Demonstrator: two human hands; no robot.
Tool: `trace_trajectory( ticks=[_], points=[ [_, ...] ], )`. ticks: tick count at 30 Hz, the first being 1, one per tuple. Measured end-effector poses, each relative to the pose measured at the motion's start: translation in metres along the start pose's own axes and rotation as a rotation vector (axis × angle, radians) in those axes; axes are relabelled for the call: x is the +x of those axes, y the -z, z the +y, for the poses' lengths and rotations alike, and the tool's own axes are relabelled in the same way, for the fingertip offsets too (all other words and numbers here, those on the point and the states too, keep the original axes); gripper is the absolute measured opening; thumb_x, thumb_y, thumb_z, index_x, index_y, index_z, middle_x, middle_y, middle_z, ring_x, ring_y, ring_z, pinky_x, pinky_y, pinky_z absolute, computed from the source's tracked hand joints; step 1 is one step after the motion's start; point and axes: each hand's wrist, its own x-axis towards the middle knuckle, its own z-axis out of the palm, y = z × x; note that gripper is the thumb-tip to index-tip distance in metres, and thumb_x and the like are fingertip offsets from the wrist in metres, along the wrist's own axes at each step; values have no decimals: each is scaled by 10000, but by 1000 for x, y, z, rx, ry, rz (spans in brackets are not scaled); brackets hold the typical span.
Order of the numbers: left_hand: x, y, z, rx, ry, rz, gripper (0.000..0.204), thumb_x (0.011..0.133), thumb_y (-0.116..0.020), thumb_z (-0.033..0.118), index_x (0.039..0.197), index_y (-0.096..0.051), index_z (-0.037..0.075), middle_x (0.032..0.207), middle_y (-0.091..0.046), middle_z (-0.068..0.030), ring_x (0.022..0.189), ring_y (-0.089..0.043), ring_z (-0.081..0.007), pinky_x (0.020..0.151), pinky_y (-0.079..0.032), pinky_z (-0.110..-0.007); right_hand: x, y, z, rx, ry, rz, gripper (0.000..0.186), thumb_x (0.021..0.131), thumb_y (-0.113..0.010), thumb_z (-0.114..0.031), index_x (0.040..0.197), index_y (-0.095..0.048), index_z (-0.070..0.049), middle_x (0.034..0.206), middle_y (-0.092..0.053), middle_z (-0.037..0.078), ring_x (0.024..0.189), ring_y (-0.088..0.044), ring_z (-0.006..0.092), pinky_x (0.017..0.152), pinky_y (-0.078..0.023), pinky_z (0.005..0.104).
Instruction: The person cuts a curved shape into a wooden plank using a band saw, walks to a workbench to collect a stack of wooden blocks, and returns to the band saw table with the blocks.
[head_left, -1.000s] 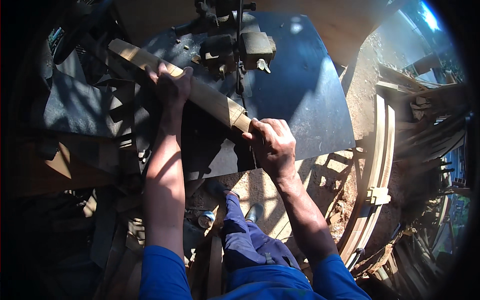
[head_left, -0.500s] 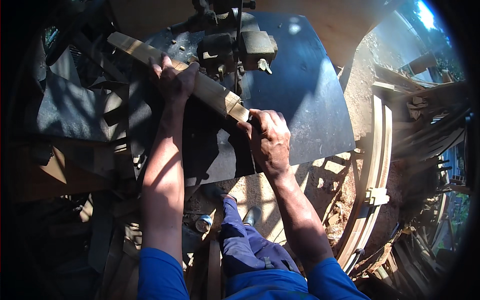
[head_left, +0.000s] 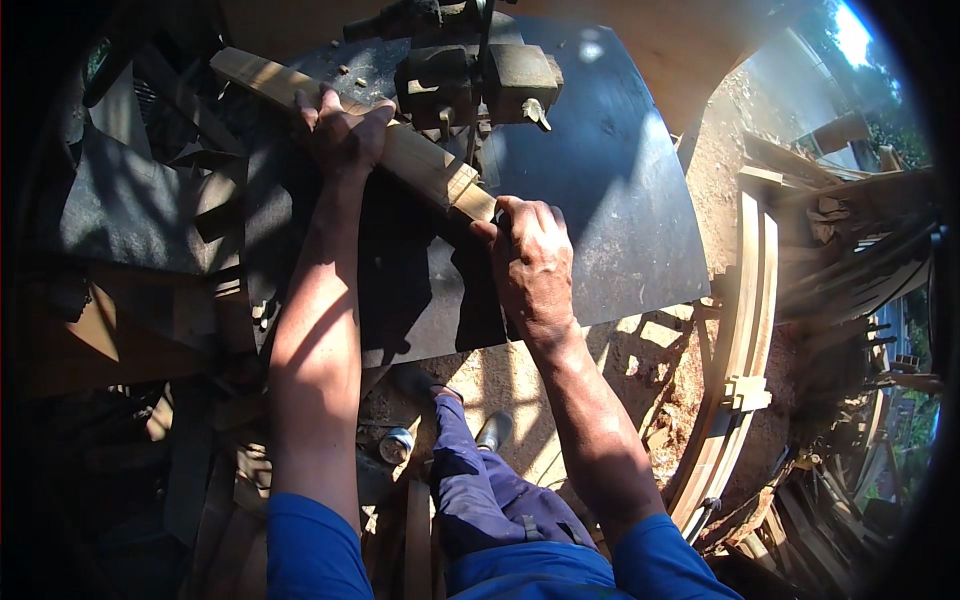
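Observation:
A pale wooden piece (head_left: 425,165) lies slantwise over the dark table (head_left: 610,220) of what looks like a bandsaw. Its near right end has a stepped notch, close by the thin upright blade (head_left: 473,142); whether the two touch I cannot tell. My left hand (head_left: 345,138) is wrapped over the piece's middle, thumb toward the blade. Closed around its near right end is my right hand (head_left: 533,262), with the fingertips partly hidden. Just above the wood hang the saw's dark guide blocks (head_left: 522,83), one with a wing screw.
On the right, long curved wooden strips (head_left: 745,290) stand near a heap of scrap timber (head_left: 800,520). A grey sheet (head_left: 130,205) and dark boards crowd the left side. A small can (head_left: 397,445) is on the ground near my feet. Wood chips lie on the saw table.
The view has shifted slightly, so the saw sits a little higher in the picture. Both hands keep the same hold on the wooden piece, which has hardly moved against the blade.

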Motion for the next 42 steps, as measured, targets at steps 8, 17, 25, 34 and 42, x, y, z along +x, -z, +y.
trace_trajectory(
  ticks=[8, 17, 25, 34, 42],
  points=[
    [6, -12, -14, -50, -39, 52, 789, 764, -653, 290, 1433, -499, -99, 1458, -489, -348, 1490, -322, -435, 1239, -285, -417, 3, -3, -1, -17, 10, 35, 343, 851, -810, -192, 1099, -641, -25, 960, -663, 139, 899, -646, 339, 811, -532, 428],
    [18, -30, -37, 48, -170, 125, 743, 836, -663, 433, 1372, -573, -73, 1414, -593, -224, 1462, -361, -421, 1263, -204, -409, 6, -2, 0, 10, 10, 40, 332, 848, -811, -163, 1100, -641, -29, 941, -663, 138, 884, -650, 337, 780, -538, 427],
    [19, -18, -25, -51, -140, 19, 890, 666, -841, 409, 1369, -557, -57, 1470, -393, -318, 1365, -417, -448, 1150, -384, -484, 7, -3, -1, 18, -32, 27, 328, 849, -808, -171, 1093, -645, -25, 935, -662, 141, 884, -652, 336, 783, -538, 427],
    [12, -19, -16, 63, -246, 244, 589, 811, -727, 369, 1201, -637, -64, 1232, -607, -253, 1230, -521, -414, 1076, -431, -457, 8, -3, -1, 19, -30, 38, 320, 851, -807, -154, 1093, -645, -22, 936, -666, 145, 886, -656, 343, 778, -538, 428],
    [21, -17, -24, -40, -81, -15, 955, 691, -836, 466, 1444, -519, -29, 1602, -245, -352, 1506, -243, -467, 1230, -264, -497, 9, -1, -1, 37, -46, 18, 329, 856, -804, -156, 1110, -646, -19, 949, -673, 151, 894, -658, 346, 781, -537, 433]
  ],
)
